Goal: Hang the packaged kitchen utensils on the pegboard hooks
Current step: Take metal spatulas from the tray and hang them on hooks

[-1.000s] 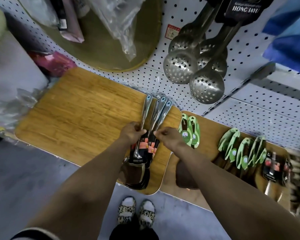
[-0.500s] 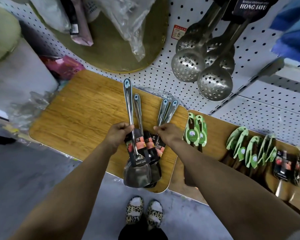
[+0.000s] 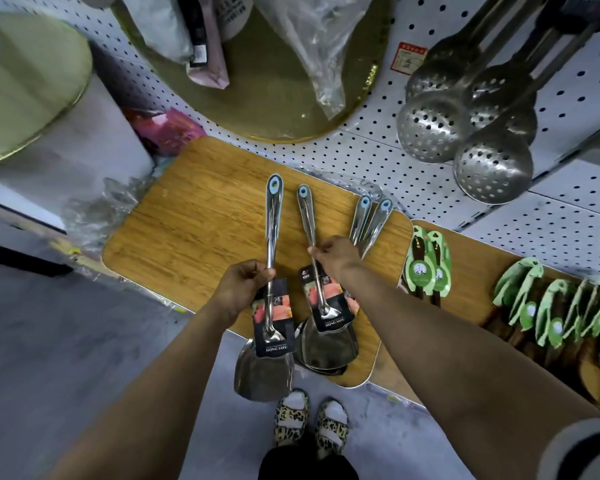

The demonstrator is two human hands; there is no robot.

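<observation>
My left hand (image 3: pixel 240 287) grips the steel handle of a packaged spatula (image 3: pixel 270 317) with a dark label card; its blade hangs over the floor. My right hand (image 3: pixel 336 256) pinches the handle of a second packaged spatula (image 3: pixel 317 299), which lies atop a stack of more spatula blades. Two more spatula handles (image 3: pixel 371 220) with blue eyelets hang on a wire hook (image 3: pixel 373 188) just right of my right hand. All of this is in front of a bamboo cutting board (image 3: pixel 194 230) leaning on the white pegboard (image 3: pixel 378 157).
Perforated steel skimmers (image 3: pixel 465 133) hang at the upper right. Green-carded utensils (image 3: pixel 428 268) and more green packs (image 3: pixel 548 303) hang to the right over a second board. A round gold tray (image 3: pixel 267 91) with plastic bags hangs above. Grey floor and leopard-print shoes (image 3: pixel 310 420) lie below.
The bunch of spatulas has been split: my left hand has drawn one spatula out to the left, my right hand has taken a second by its handle, and two stay on the hook.
</observation>
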